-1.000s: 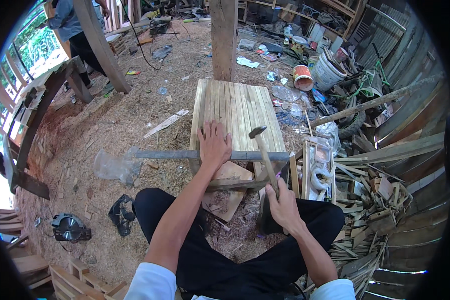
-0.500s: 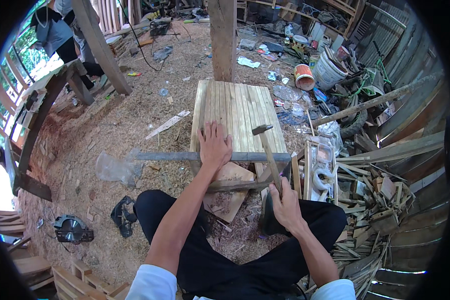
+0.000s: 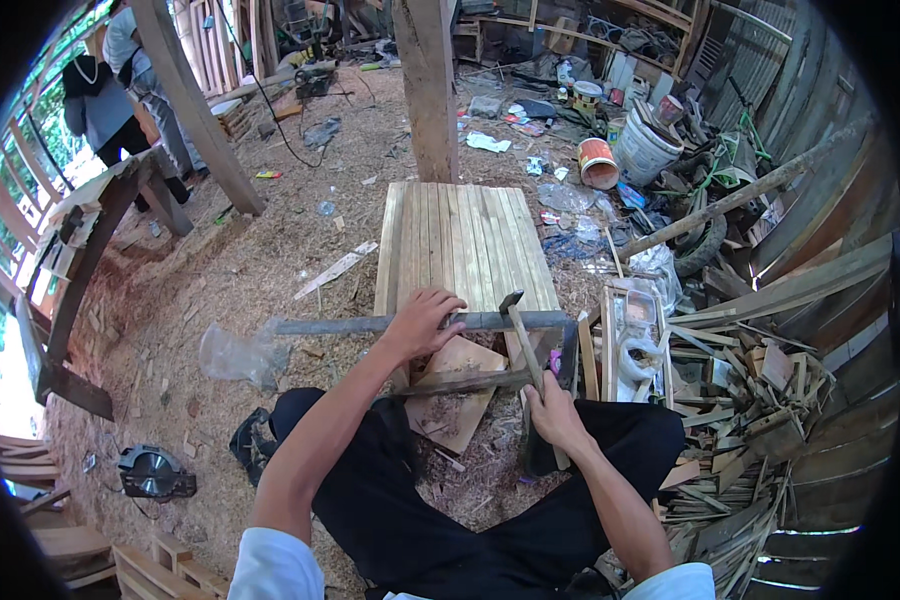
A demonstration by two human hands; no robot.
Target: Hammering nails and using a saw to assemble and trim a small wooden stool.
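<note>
My left hand (image 3: 422,322) presses flat on a long grey wooden strip (image 3: 320,325) that lies across the near end of a panel of joined slats (image 3: 465,245). A hammer (image 3: 523,335) with a wooden handle is gripped in my right hand (image 3: 553,415), its metal head resting low against the strip near the panel's right edge. A second thin strip (image 3: 470,383) and a flat plywood offcut (image 3: 460,400) lie just in front of my knees. I sit on the sawdust floor in dark trousers.
A wooden post (image 3: 430,85) stands behind the panel. Scrap wood is heaped at the right (image 3: 760,390), with buckets (image 3: 645,150) beyond. A clear plastic bag (image 3: 235,352) and a circular saw (image 3: 155,472) lie left. A person (image 3: 105,105) stands at far left by a bench (image 3: 90,250).
The hammer head has come down a little toward the grey strip. My left hand stays pressed on it. The person at the far left has moved slightly.
</note>
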